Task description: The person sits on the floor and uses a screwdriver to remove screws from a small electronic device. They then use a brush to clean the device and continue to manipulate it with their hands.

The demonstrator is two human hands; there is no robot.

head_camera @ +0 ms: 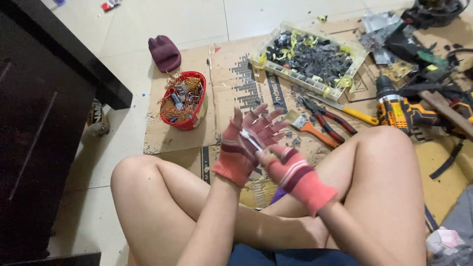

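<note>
A pale tiled floor is partly covered by flattened brown cardboard sheets, and a person sits cross-legged on them, knees spread wide. A dark wooden cabinet stands along the left side.

Both hands wear pink knitted gloves with darker stripes and are raised together between the knees. The left hand is held up with its palm turned toward the camera and its fingers spread apart. A thin white stick-like piece lies across that palm; its lower end runs to the right hand, whose thumb and fingers are curled together just beside the left palm and seem to pinch it, though the grip itself is too small to tell for sure.

On the cardboard beyond the hands lie a small brush with an orange handle, red-handled pliers and a screwdriver with a yellow handle, all near one another. Further back sits a clear plastic compartment tray full of dark grey scraps and yellow bits. To its left is a red plastic basket holding tangled copper wire and small parts, and behind that a maroon knitted cap. An orange and black cordless drill lies near the right knee, amid dark cables and tools.
</note>
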